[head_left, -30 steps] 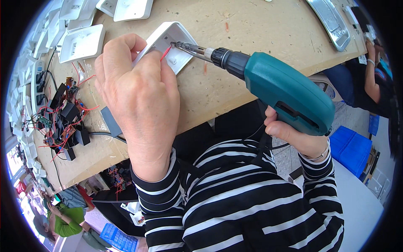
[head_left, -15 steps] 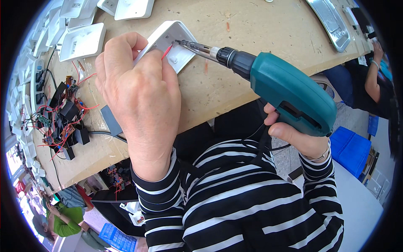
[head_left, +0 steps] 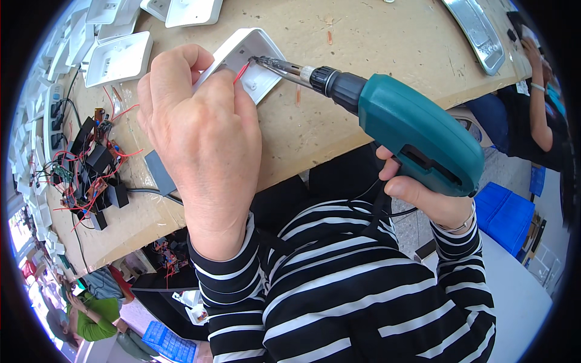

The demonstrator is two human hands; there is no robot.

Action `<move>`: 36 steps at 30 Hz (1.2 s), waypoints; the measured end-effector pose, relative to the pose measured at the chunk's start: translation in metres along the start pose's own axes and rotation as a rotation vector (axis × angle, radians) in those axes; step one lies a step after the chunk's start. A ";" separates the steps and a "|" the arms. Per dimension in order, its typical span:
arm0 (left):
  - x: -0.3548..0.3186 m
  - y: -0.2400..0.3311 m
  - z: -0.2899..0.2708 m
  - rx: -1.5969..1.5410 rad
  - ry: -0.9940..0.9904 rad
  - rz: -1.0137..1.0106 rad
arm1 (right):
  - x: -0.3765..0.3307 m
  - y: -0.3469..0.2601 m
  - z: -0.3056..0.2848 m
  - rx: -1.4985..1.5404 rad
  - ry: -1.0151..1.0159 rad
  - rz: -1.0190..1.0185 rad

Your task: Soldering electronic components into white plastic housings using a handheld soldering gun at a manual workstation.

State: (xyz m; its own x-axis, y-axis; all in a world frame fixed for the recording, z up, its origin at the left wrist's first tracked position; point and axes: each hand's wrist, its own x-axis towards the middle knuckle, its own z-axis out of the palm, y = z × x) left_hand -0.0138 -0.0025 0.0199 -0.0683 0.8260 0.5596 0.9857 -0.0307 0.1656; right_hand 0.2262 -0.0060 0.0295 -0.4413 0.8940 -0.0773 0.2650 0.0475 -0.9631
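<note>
A white plastic case (head_left: 264,89) is tilted up off the table in my left hand (head_left: 203,130), its open inside toward me. From between my left fingers a thin red wire (head_left: 242,71) runs into the case. My right hand (head_left: 423,195) is wrapped round the handle of a dark green soldering gun (head_left: 417,130). The gun's blackened tip (head_left: 266,62) reaches into the case and meets the end of the red wire there. My left fingertips are partly hidden behind the hand and the case wall.
Several empty white cases (head_left: 121,59) lie at the far left beside a power strip (head_left: 54,121). Below them is a pile of black parts with red wires (head_left: 97,160). A metal tray (head_left: 478,36) sits far right. Other people are at the right (head_left: 538,115) and lower left (head_left: 100,314).
The soldering gun has shifted very slightly to the left, its tip still at the red wire. My left hand and the case have hardly moved. At right, another person's arm has moved.
</note>
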 end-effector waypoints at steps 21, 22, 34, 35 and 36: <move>0.000 0.000 0.000 0.011 0.001 0.018 | -0.006 -0.002 -0.016 -0.083 -0.184 0.046; 0.000 0.000 0.000 0.009 0.001 0.016 | -0.005 -0.001 -0.016 -0.094 -0.182 0.033; -0.002 0.001 0.000 0.037 0.015 0.006 | -0.010 -0.004 -0.003 0.101 0.032 0.030; -0.002 0.001 -0.001 0.038 0.017 0.008 | -0.012 -0.004 -0.002 0.163 0.052 0.043; -0.002 0.002 -0.002 0.033 0.007 -0.002 | -0.013 -0.004 -0.004 0.163 0.053 0.040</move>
State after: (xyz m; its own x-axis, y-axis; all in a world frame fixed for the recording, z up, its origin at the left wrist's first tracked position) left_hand -0.0122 -0.0050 0.0205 -0.0711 0.8219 0.5652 0.9901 -0.0107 0.1401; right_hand 0.2345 -0.0155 0.0353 -0.3864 0.9161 -0.1070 0.1367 -0.0579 -0.9889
